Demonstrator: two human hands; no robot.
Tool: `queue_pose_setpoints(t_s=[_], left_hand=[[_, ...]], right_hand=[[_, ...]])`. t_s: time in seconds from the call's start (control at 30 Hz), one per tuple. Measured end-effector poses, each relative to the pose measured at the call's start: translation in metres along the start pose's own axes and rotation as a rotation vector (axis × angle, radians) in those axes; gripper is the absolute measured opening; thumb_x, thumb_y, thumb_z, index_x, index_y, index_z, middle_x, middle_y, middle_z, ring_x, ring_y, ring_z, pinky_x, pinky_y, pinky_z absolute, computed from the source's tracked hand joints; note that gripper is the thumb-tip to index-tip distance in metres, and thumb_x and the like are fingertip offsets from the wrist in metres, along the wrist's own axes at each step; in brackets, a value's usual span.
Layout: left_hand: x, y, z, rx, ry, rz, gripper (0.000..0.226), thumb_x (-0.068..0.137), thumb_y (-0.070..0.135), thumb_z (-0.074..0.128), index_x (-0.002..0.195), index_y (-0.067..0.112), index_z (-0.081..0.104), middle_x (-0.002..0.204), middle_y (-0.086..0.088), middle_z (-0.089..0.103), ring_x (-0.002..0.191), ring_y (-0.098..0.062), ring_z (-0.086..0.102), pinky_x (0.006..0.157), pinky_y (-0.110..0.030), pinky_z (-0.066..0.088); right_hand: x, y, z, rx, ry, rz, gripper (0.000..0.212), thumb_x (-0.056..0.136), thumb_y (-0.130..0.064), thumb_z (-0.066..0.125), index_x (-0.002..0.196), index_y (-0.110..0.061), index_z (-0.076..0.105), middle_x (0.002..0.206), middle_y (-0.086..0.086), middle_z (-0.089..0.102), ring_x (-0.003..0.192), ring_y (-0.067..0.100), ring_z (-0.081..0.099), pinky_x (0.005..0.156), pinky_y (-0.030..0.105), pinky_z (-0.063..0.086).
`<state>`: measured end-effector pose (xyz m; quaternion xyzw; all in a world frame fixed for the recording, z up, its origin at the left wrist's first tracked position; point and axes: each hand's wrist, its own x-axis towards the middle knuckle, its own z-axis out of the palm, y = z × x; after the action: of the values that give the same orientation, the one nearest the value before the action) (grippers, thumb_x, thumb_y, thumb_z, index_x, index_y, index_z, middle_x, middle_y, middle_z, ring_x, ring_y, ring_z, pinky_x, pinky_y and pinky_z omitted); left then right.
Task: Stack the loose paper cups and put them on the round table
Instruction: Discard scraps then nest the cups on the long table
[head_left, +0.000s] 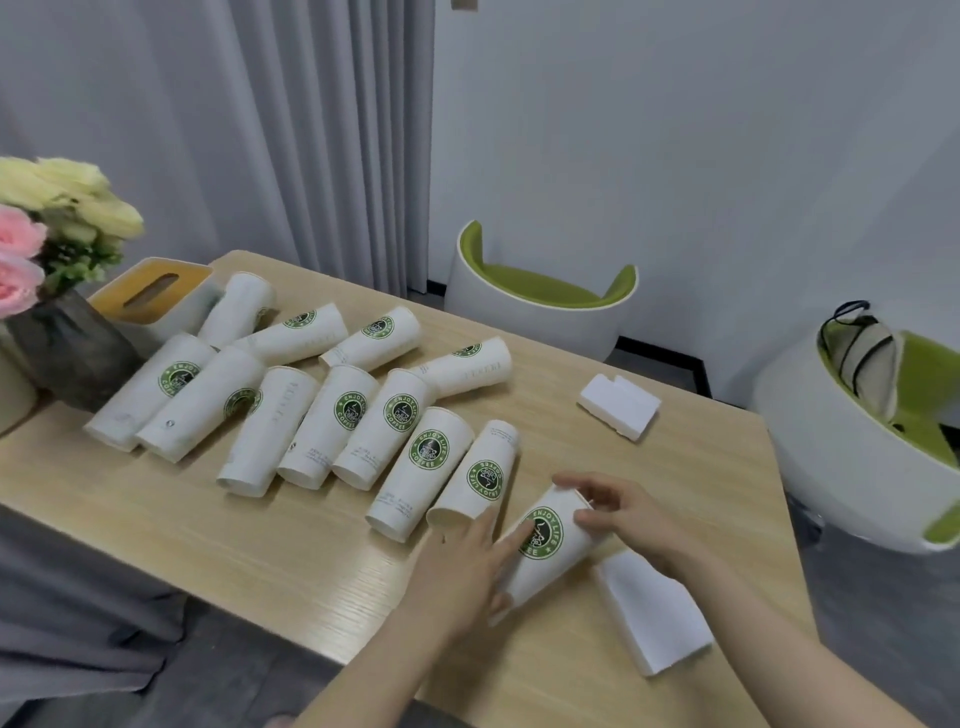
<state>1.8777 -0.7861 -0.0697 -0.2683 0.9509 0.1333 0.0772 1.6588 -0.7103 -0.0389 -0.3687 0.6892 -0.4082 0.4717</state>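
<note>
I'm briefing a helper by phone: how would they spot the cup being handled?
Start at the wooden table and follow the row of lying paper cups to its near right end. The cup there lies beside a folded white napkin, and is the only one with both hands on it.

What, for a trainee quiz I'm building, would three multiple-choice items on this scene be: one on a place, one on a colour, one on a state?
1. Where is the tissue box?
A. Beside the flower vase
B. On the green chair
C. Under a cup

2. What colour is the cups' round logo?
A. Red
B. Green
C. Blue

3. How are the paper cups placed?
A. Upright
B. Nested in one stack
C. Lying on their sides

Answers:
1 A: the tissue box sits by the flower vase at the table's far left.
2 B: each logo is green.
3 C: the paper cups lie flat, unstacked.
</note>
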Motion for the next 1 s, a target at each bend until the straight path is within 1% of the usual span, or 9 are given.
queue_pose_setpoints(t_s=[0.07,0.27,0.4,0.53,0.67,0.73,0.8,0.87,1.0], left_hand=[[0.001,-0.004,0.002,-0.005,0.023,-0.002,0.081,0.091,0.051,0.05,0.151,0.042,-0.005,0.16,-0.006,0.009,0.135,-0.029,0.034,0.103,-0.041,0.029],[0.003,-0.012,0.007,-0.053,0.115,0.026,0.095,0.084,0.066,0.05,0.148,0.044,-0.017,0.155,0.0,0.023,0.133,-0.023,0.033,0.101,-0.038,0.03],[-0.001,-0.013,0.014,-0.169,0.165,0.023,0.102,0.079,0.071,0.05,0.134,0.047,-0.032,0.15,0.006,0.027,0.134,-0.017,0.032,0.102,-0.035,0.027],[-0.01,-0.017,0.021,-0.287,0.211,-0.027,0.106,0.077,0.066,0.057,0.138,0.046,-0.027,0.151,0.009,0.024,0.136,-0.012,0.027,0.105,-0.031,0.028],[-0.02,-0.024,0.021,-0.293,0.268,-0.042,0.104,0.078,0.059,0.057,0.142,0.043,-0.024,0.149,0.011,0.026,0.131,-0.011,0.031,0.099,-0.027,0.035],[-0.026,-0.029,0.017,-0.277,0.292,-0.06,0.103,0.079,0.057,0.056,0.143,0.041,-0.023,0.149,0.01,0.026,0.132,-0.012,0.031,0.1,-0.029,0.036],[-0.032,-0.037,0.012,-0.262,0.308,-0.083,0.102,0.08,0.056,0.055,0.142,0.041,-0.024,0.15,0.008,0.026,0.131,-0.014,0.032,0.099,-0.03,0.037],[-0.042,-0.047,0.008,-0.239,0.322,-0.125,0.101,0.079,0.057,0.054,0.141,0.042,-0.024,0.15,0.009,0.025,0.13,-0.015,0.035,0.097,-0.031,0.037],[-0.065,-0.07,0.001,-0.262,0.36,-0.211,0.1,0.076,0.056,0.056,0.144,0.041,-0.015,0.145,0.006,0.033,0.12,-0.02,0.043,0.09,-0.035,0.041]], right_hand=[[-0.004,-0.004,0.006,0.04,-0.001,0.012,0.046,0.082,0.013,0.06,0.111,-0.022,0.069,0.109,-0.007,0.07,0.101,0.009,0.06,0.089,0.021,0.049],[-0.007,-0.014,0.028,0.098,-0.081,0.034,0.045,0.083,0.012,0.058,0.118,-0.015,0.065,0.118,0.019,0.063,0.104,0.024,0.061,0.099,0.04,0.047],[-0.004,-0.018,0.043,0.134,-0.157,0.039,0.046,0.084,0.011,0.059,0.117,-0.02,0.065,0.106,0.014,0.066,0.097,0.023,0.065,0.088,0.034,0.053],[0.002,-0.021,0.056,0.129,-0.235,0.028,0.05,0.084,0.009,0.061,0.124,-0.02,0.06,0.095,0.01,0.064,0.09,0.021,0.065,0.081,0.03,0.054],[0.015,-0.024,0.062,0.08,-0.207,-0.031,0.035,0.092,-0.008,0.059,0.124,-0.022,0.061,0.092,-0.002,0.069,0.086,0.013,0.065,0.071,0.025,0.053],[0.025,-0.025,0.063,-0.114,-0.108,-0.136,0.032,0.095,-0.008,0.054,0.122,-0.025,0.06,0.105,0.0,0.067,0.095,0.016,0.061,0.076,0.018,0.048],[0.036,-0.024,0.062,-0.449,-0.079,-0.274,0.04,0.094,-0.005,0.055,0.127,-0.027,0.055,0.123,0.0,0.058,0.113,0.018,0.053,0.092,0.018,0.041],[0.05,-0.021,0.063,-0.803,-0.18,-0.357,0.053,0.092,-0.005,0.055,0.139,-0.028,0.045,0.141,-0.001,0.046,0.131,0.02,0.038,0.108,0.032,0.03],[0.07,-0.016,0.074,-1.203,-0.375,-0.35,0.073,0.089,-0.015,0.057,0.148,-0.041,0.022,0.159,-0.013,0.013,0.146,0.01,0.007,0.111,0.036,0.009]])
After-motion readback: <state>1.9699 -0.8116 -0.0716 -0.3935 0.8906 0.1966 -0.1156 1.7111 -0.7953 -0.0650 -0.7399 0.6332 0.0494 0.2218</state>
